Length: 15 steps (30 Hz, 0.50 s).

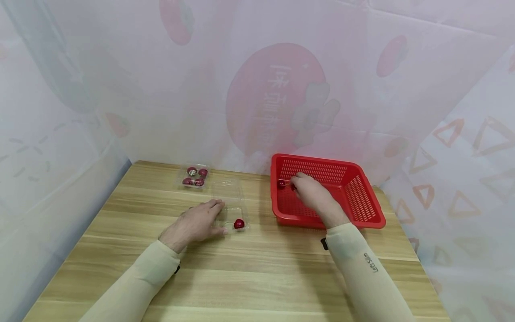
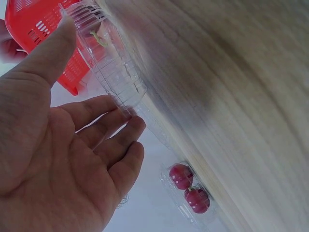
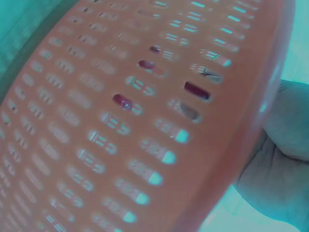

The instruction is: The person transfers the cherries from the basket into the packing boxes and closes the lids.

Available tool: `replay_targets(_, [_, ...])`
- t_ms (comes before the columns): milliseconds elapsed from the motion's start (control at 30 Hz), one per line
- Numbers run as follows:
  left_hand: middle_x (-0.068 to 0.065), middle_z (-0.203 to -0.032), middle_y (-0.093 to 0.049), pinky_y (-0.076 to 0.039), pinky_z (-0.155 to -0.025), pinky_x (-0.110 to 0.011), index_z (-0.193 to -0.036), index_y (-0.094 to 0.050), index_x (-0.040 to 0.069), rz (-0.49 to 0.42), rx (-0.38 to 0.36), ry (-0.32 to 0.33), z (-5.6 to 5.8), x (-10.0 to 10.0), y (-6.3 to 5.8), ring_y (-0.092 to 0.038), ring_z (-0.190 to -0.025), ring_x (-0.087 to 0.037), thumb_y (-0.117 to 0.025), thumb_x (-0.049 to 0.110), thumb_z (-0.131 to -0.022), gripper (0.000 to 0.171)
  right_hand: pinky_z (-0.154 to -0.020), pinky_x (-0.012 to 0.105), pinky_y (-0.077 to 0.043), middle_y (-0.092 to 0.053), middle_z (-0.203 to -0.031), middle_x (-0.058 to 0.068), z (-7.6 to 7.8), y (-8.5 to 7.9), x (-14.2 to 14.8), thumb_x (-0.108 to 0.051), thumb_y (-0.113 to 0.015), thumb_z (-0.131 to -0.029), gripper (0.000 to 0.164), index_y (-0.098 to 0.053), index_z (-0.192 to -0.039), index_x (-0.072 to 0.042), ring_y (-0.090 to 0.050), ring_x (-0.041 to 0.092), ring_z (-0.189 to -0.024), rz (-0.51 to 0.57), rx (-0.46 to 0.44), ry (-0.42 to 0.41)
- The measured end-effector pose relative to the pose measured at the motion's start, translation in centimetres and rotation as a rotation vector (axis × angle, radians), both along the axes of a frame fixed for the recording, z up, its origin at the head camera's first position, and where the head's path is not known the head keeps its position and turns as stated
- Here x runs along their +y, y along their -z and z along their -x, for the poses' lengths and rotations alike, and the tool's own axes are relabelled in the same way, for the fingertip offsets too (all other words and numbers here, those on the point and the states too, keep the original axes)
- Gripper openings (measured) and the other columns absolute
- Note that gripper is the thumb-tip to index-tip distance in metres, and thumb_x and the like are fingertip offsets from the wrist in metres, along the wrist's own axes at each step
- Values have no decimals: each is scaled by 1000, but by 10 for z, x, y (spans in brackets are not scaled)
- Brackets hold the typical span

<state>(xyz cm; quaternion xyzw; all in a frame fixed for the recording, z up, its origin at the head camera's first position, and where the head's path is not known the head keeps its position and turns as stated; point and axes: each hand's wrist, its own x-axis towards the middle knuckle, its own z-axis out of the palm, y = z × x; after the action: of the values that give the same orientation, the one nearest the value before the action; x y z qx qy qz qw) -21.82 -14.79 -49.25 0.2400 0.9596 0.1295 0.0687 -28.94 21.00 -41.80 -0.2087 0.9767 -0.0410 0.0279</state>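
The left hand (image 1: 197, 222), fingers apart, likely steadies the clear box (image 1: 229, 191); nobody can tell whether the right hand (image 1: 313, 192) pinches inside the red basket (image 1: 364, 201).

The right sleeve (image 1: 364, 273) reads "LetsSlim"; pale characters (image 1: 274, 95) on the backdrop (image 1: 209, 58) are illegible.

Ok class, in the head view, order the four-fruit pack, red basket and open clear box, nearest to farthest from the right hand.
1. Red basket: right hand is inside it.
2. Open clear box: left of the basket.
3. Four-fruit pack: farthest left.
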Motion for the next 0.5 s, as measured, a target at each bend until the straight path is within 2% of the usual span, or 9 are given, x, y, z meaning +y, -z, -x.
replay_targets(233, [-28, -171, -62, -59, -128, -66, -165, -59, -6, -4, 3, -2, 0, 0, 0, -67, -153, -51, -89, 51, -105, 88, -101, 40, -72, -78, -126, 12, -1, -2, -6, -1, -74, -112, 23, -82, -133, -4, -78, 26, -114, -10, 27, -47])
replay_targets(300, [-28, -170, -63, -59, -127, -66, -165, -59, -6, -4, 7, -2, 0, 0, 0, -68, -152, -51, -89, 51, -105, 88, -102, 39, -72, -79, -127, 11, 5, 3, -5, -3, -76, -112, 23, -82, -134, -6, -78, 24, -115, -15, 21, -55])
replay_targets(333, [-28, -170, -63, -59, -127, -66, -164, -59, -6, -3, 7, -2, 0, 0, 0, -68, -151, -51, -89, 51, -105, 88, -100, 38, -72, -78, -126, 10, 13, 14, 0, -5, -76, -112, 22, -83, -133, -8, -77, 23, -114, -8, 49, -82])
replay_targets(367, [-28, -170, -63, -60, -127, -65, -164, -59, -6, -1, 8, -1, 0, 0, 0, -69, -151, -51, -89, 51, -105, 88, -102, 39, -72, -79, -127, 9, 16, 16, 1, -6, -77, -112, 23, -83, -134, -9, -77, 23, -116, -11, 57, -90])
replay_targets(433, [-28, -170, -62, -60, -126, -65, -165, -59, -6, 1, 5, -2, 1, 0, 1, -69, -150, -51, -89, 52, -105, 88, -105, 39, -72, -79, -128, 9, 17, 18, 1, -7, -77, -112, 23, -83, -134, -10, -78, 23, -118, -8, 74, -110])
replay_targets(500, [-28, -170, -62, -60, -127, -65, -165, -59, -5, 1, 0, -2, 1, 0, 2, -69, -150, -51, -89, 51, -105, 88, -106, 42, -72, -80, -128, 10, 14, 13, -2, -6, -77, -112, 22, -83, -133, -9, -79, 26, -119, 4, 79, -116])
